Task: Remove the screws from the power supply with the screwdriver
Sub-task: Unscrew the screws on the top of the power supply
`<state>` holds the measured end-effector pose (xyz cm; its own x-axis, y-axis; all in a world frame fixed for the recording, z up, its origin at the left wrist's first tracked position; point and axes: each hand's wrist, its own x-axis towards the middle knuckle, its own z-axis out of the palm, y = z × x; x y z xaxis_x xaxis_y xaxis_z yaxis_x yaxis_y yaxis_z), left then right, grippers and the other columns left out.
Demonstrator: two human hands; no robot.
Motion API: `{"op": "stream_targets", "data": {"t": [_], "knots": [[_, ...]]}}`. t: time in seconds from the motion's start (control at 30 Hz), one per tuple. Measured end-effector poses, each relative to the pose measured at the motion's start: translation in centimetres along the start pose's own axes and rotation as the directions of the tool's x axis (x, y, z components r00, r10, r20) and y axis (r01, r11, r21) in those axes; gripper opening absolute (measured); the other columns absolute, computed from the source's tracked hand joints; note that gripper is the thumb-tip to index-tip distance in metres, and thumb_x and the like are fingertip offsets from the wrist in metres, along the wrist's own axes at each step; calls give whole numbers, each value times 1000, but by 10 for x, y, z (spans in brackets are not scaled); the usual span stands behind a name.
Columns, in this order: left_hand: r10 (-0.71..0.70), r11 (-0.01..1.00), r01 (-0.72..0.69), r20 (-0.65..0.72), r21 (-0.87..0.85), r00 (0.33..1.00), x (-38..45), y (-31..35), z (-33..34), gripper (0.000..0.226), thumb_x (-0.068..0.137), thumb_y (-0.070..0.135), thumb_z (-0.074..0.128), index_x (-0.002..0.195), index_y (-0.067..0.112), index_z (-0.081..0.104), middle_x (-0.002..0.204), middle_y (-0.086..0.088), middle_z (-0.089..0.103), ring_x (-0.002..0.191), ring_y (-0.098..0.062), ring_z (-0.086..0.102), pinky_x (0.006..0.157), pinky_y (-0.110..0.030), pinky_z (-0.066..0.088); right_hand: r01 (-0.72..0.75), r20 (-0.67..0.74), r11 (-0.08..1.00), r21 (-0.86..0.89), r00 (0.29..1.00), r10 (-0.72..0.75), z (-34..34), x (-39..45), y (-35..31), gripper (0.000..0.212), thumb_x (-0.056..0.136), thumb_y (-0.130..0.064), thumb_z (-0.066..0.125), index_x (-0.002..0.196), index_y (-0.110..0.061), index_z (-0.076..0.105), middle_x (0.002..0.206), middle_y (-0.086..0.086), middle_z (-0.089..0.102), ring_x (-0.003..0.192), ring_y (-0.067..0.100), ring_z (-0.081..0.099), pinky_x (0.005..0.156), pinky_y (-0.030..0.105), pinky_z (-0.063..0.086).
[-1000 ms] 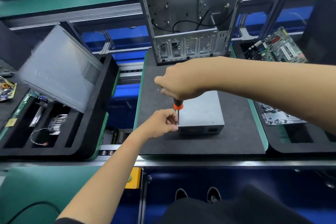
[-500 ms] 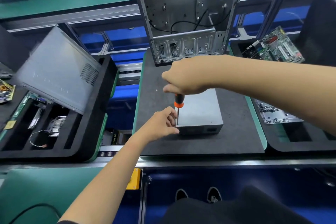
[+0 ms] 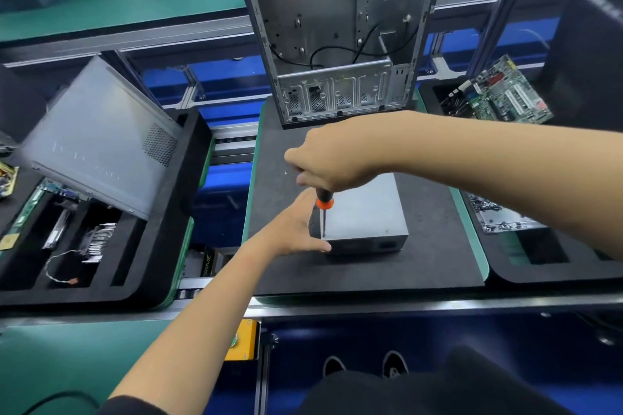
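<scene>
Black foam mat (image 3: 421,256) on the tabletop carries the power supply (image 3: 365,212). Right hand (image 3: 332,158) is clenched around the screwdriver (image 3: 324,204), shaft vertical at the unit's 9 o'clock edge. Left hand (image 3: 296,224), fingers extended, braces that side. Handle and screw are hidden.

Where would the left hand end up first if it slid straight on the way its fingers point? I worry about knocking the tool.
Probably the power supply: the left hand already lies against its near-left corner, just beside the screwdriver shaft.
</scene>
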<state>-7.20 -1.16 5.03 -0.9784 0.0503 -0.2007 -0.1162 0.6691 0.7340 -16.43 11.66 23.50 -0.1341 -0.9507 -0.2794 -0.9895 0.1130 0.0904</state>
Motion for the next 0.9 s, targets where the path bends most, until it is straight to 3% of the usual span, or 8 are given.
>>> {"op": "stream_targets", "data": {"t": [0.2,0.3,0.37,0.47,0.53,0.67,0.77,0.9], "knots": [[8,1000,-9,-48,-24,999,-8,3,0,94,64,41,81,139,39,25,140,24,27,127,3,30,98,-25,37,148,13,888,435,985,-170,-16,-11,4,27,75,0,63,89,-20,50,81,-13,56,70,0,50,54,10,37],[37,999,-35,-93,21,995,-13,5,1,68,68,36,81,122,31,40,124,13,37,110,-1,41,84,-14,39,73,8,944,321,997,-80,-9,-7,3,14,85,-23,61,89,-17,50,77,-10,58,68,3,51,53,18,38],[40,998,-33,-129,58,991,-18,6,3,44,72,28,81,103,26,51,104,14,43,91,-1,45,74,-11,39,-23,11,989,149,1000,22,-5,-3,3,28,96,-41,42,91,-14,47,76,3,64,66,18,58,54,31,39],[17,999,-11,-117,48,993,-21,9,4,23,76,22,78,87,21,58,85,14,53,77,-3,51,68,-11,41,32,-35,990,134,999,-28,-1,-1,2,25,100,-36,39,93,-14,46,75,2,61,66,18,55,52,31,34],[19,999,-13,-116,52,993,-20,13,5,18,77,19,77,85,16,61,80,11,57,73,-5,54,66,-11,41,133,-38,959,249,991,-127,-7,-5,2,11,94,-27,53,91,-19,47,72,-15,54,68,2,49,54,22,33],[6,997,1,-89,78,996,-15,18,2,15,75,14,77,80,11,63,74,8,59,70,-10,57,67,-15,44,145,-4,920,363,988,-154,-16,-9,3,23,78,-7,63,92,-22,52,81,-15,53,71,-1,48,56,18,36],[-31,990,31,-8,136,1000,-7,21,-5,15,74,15,77,76,16,62,72,5,61,68,-9,57,63,-14,43,76,-11,952,296,997,-76,-12,-6,2,18,81,-14,62,95,-20,52,76,-14,50,67,1,46,53,22,33],[-58,975,29,126,220,990,6,27,-14,20,71,16,77,70,24,58,72,7,59,66,0,53,56,-8,38,20,-3,956,294,1000,-20,-8,-2,2,15,88,-32,55,84,-19,48,70,-6,59,66,19,65,53,29,42]]}}
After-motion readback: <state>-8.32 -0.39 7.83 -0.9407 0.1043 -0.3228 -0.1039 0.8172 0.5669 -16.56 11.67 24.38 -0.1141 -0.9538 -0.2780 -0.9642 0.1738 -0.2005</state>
